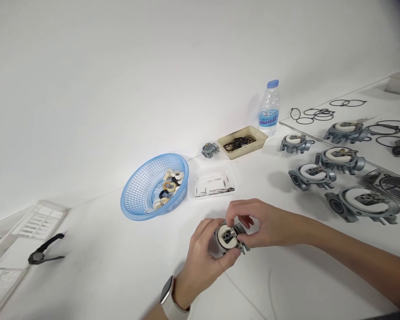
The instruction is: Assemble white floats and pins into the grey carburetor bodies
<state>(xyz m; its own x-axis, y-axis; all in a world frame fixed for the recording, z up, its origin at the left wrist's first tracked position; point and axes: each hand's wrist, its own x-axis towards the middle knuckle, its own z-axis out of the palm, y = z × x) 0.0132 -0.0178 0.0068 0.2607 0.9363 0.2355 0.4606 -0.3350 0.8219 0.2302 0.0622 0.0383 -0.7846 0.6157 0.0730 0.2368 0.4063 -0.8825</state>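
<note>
On the white table, my left hand (206, 251) wraps around a grey metal carburetor body (245, 249) with its open side facing up. A white C-shaped float (224, 242) sits inside it. My right hand (253, 220) reaches in from the right, thumb and index finger pinched over the silvery hinge area beside the float. What lies between those fingertips is too small and partly hidden to name.
To the left is a blue basket (133, 195) of floats, beside a white tray (195, 182) of small pins. Behind are a cream tray (243, 153) of black rings and a water bottle (269, 109). Several carburetors (366, 200) stand right; a black clamp-like tool (38, 256) lies far left.
</note>
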